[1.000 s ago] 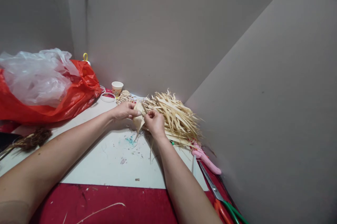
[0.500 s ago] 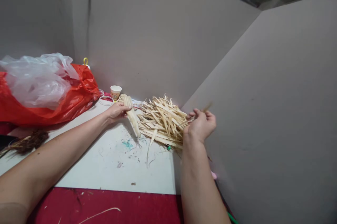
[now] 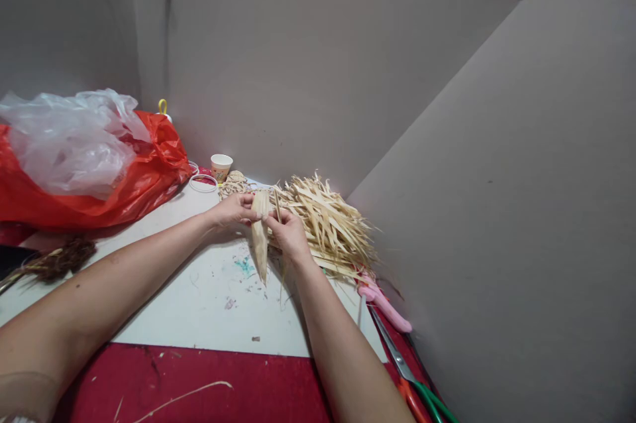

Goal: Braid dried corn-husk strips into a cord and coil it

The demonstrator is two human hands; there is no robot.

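Observation:
My left hand [image 3: 233,211] is closed on a pale, dried husk leaf [image 3: 260,244], which hangs upright above the white board with its pointed end down. My right hand [image 3: 291,234] meets it from the other side, fingertips pinched at the leaf's right edge. A thin dry strip [image 3: 277,203] stands up from the right fingers. Just behind the right hand lies a heap of dried husk strips [image 3: 328,221]. Some of the fingertips are hidden behind the leaf.
The white board [image 3: 199,307] lies on a red surface [image 3: 199,376]. At right are scissors [image 3: 399,360] and a pink-handled tool [image 3: 387,309]. A paper cup [image 3: 221,168], white rings [image 3: 203,183] and a red plastic bag [image 3: 163,151] stand at back left. Grey walls rise behind and right.
My right hand has come left from the far side of the heap to the leaf in my left hand. The leaf has shifted slightly right; the scissors now show.

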